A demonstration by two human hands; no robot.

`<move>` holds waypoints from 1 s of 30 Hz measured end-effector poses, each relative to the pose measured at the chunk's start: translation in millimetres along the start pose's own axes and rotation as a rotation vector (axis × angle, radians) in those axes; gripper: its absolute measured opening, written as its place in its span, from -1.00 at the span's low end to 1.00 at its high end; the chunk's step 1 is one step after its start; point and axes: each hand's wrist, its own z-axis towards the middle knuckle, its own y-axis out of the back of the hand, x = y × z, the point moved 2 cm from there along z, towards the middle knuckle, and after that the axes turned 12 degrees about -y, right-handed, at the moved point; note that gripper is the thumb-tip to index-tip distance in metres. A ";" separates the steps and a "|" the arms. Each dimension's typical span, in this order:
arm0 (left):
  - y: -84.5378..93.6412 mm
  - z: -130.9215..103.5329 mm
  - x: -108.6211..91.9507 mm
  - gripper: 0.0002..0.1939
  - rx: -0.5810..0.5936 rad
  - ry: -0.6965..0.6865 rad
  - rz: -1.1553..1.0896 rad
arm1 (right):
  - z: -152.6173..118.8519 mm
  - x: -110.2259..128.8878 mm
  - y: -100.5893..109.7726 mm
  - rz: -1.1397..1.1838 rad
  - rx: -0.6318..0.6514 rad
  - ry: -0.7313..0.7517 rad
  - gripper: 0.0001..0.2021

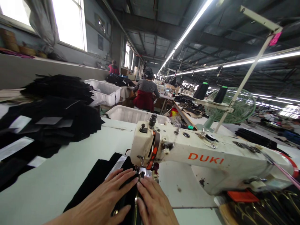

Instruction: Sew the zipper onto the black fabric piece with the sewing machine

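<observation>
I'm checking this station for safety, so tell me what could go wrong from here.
The left hand and right hand lie close to the stitching end of the sewing machine, so a fingertip might get caught. The gold-lined strip between them could drift, perhaps leaving a crooked seam.

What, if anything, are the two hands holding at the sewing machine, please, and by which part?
Nothing appears gripped: the left hand lies flat on the black cloth, and the right hand rests along a gold-trimmed black strip.
</observation>
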 end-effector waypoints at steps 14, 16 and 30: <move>8.0 6.0 -7.4 -0.46 0.109 0.018 -0.024 | 9.5 16.4 25.3 0.092 0.041 -0.098 -0.61; 15.9 -2.0 -27.6 -0.37 0.136 0.016 -0.024 | -1.6 22.9 37.7 0.144 0.047 -0.153 -0.59; 62.8 -34.0 -56.2 -0.57 -0.122 0.641 -0.638 | -67.1 85.2 70.0 0.317 0.074 -0.132 -0.66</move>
